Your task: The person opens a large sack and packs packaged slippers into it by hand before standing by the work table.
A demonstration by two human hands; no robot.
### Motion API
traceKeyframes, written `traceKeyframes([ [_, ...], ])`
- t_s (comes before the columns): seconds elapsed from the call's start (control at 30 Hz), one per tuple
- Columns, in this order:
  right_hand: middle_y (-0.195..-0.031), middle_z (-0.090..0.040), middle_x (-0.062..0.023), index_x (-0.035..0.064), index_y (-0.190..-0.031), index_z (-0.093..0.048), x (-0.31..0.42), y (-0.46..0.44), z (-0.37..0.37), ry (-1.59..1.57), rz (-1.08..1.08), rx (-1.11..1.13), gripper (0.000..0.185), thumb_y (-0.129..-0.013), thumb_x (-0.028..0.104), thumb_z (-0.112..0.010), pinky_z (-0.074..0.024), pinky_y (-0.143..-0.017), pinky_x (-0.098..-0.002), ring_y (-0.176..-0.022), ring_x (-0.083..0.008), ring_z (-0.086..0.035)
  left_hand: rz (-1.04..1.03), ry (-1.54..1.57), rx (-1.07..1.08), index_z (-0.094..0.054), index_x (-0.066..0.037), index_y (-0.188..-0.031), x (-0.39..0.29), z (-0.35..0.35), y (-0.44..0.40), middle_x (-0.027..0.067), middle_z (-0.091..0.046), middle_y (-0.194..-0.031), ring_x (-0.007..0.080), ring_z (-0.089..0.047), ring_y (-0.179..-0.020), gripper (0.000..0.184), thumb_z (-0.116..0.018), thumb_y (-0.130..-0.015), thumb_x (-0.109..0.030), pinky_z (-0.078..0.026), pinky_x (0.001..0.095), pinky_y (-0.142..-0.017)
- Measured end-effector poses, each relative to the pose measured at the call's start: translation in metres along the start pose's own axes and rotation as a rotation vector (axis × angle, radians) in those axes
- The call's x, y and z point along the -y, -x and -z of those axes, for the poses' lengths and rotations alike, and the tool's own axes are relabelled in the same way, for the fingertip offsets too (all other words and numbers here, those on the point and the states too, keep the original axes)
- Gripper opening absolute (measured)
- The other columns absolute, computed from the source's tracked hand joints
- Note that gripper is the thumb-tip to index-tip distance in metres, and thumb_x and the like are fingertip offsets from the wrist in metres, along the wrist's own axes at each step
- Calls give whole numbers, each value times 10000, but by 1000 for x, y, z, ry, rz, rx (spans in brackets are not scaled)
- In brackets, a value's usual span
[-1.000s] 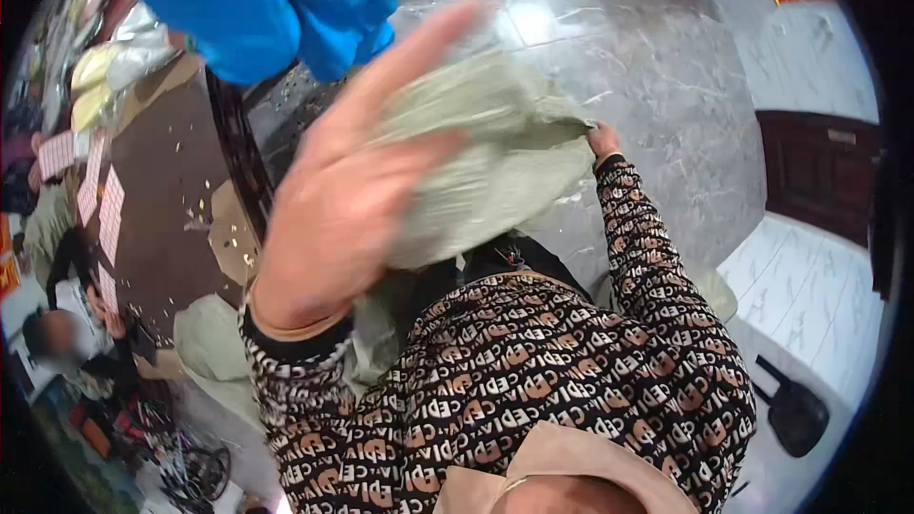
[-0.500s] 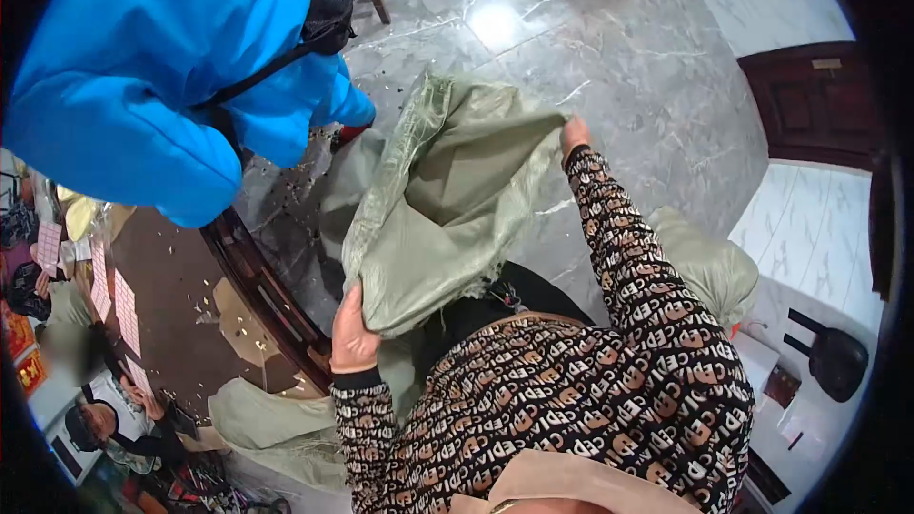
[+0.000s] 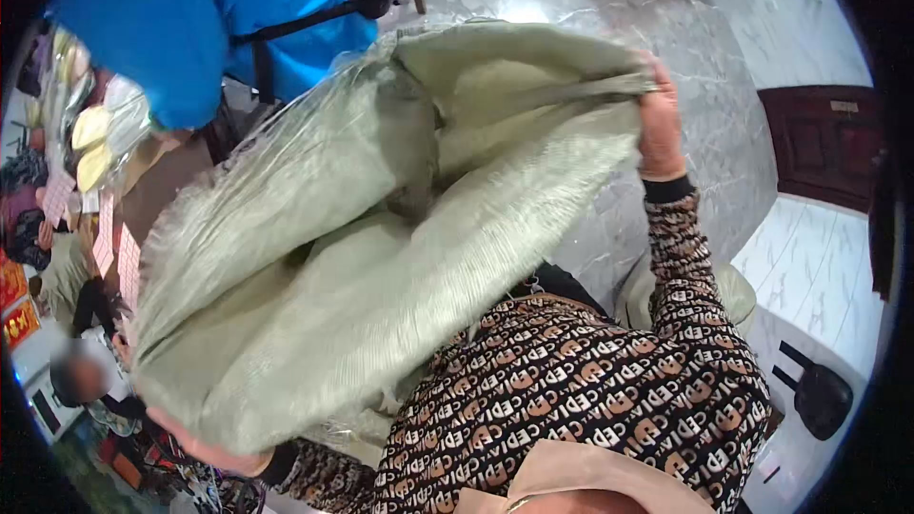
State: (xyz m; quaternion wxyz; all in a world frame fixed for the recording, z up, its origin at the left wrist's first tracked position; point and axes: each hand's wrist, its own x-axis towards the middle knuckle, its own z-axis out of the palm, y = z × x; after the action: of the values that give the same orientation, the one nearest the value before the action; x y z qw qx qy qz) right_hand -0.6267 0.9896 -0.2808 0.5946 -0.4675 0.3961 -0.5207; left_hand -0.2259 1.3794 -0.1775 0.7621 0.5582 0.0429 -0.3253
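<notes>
Sack (image 3: 333,309), pale green and woven, gapes across the middle; the right hand (image 3: 662,124) clenches its rim at two o'clock, wrist nearly straight, reaching toward twelve; the left hand (image 3: 205,443) lies low against its edge at seven o'clock, stretched toward nine; its fingers being partly hidden, I cannot tell whether they grip.

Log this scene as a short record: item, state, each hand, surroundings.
item: pale green woven sack
state: mouth spread open, held up
right_hand: right hand gripping the rim
left_hand: left hand at the sack's lower-left edge, fingers partly hidden
nearby: person in blue, upper left; green bundle behind the right sleeve
floor: grey, marbled
</notes>
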Motion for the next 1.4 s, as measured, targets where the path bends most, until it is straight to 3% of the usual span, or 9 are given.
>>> traceKeyframes([
  [0.33, -1251, -588, -98, 9, -1297, -539, 152, 46, -86, -213, 383, 151, 359, -995, 155, -413, -448, -986, -328, -1102, -185, -580, 69, 25, -242, -389, -56, -1412, -42, 48, 55, 165, -508, -1353, 336, -535, -1186, 625, -413, -974, -502, -467, 502, -964],
  [0.4, -1221, -603, -101, 0, -1269, -557, 125, 38, -72, 91, 314, -86, 351, -981, 145, -417, -448, -980, -320, -1089, -190, -586, 141, 47, -272, -387, -62, -1412, -49, 45, 60, 166, -502, -1357, 346, -527, -1192, 637, -409, -972, -520, -466, 516, -961],
  [0.53, -1165, -632, -102, -11, -1219, -588, 37, 16, -15, 151, -203, 124, 338, -942, 94, -426, -463, -947, -307, -1063, -187, -598, 331, 145, -322, -384, -73, -1414, -52, 24, 57, 167, -489, -1366, 365, -511, -1204, 659, -401, -966, -557, -463, 542, -956],
  [0.83, -1260, -580, -119, -17, -1273, -545, 124, 39, -70, 89, 36, 117, 365, -981, 111, -366, -437, -987, -310, -1123, -193, -567, -285, 519, 412, -437, -1, -1382, -69, 28, 45, 166, -575, -1267, 295, -570, -1140, 613, -443, -970, -454, -479, 449, -950],
  [0.9, -1246, -583, -111, -20, -1284, -533, 135, 44, -65, 335, 208, 62, 375, -994, 153, -370, -423, -988, -312, -1118, -190, -561, 60, 229, 495, -374, -28, -1420, -98, 51, 55, 161, -504, -1345, 304, -522, -1200, 665, -426, -969, -514, -460, 460, -990],
  [1.07, -1145, -615, -110, -18, -1175, -599, 101, 0, 51, 696, 265, -154, 338, -987, 191, -413, -452, -906, -332, -1017, -205, -577, -123, -239, 348, -412, -10, -1396, 49, 46, 56, 84, -485, -1365, 178, -529, -1180, 469, -350, -1050, -320, -417, 315, -1022],
  [1.17, -1074, -633, -130, -26, -1119, -625, 18, -33, 153, 627, 210, -325, 318, -945, 199, -483, -457, -868, -343, -958, -201, -565, 424, 321, 349, -510, -39, -1312, 124, 8, 33, 128, -600, -1250, 290, -586, -1127, 415, -489, -995, -306, -442, 398, -1006],
  [1.27, -994, -661, -131, -19, -1091, -638, -82, -62, 315, 959, 25, -403, 307, -910, 196, -513, -468, -789, -363, -830, -227, -539, 692, 666, 380, -501, -42, -1309, 209, 3, 8, 71, -576, -1259, 193, -563, -1127, 392, -460, -1020, -305, -435, 373, -1013],
  [1.4, -1259, -569, -220, 41, -1319, -505, -107, -28, 143, 1875, -598, 266, 622, -805, 327, -704, -445, -983, -448, -1216, -380, -506, 818, 241, 316, -489, -57, -1326, 327, 29, 2, 102, -585, -1264, 257, -565, -1135, 533, -561, -946, -424, -449, 392, -961],
])
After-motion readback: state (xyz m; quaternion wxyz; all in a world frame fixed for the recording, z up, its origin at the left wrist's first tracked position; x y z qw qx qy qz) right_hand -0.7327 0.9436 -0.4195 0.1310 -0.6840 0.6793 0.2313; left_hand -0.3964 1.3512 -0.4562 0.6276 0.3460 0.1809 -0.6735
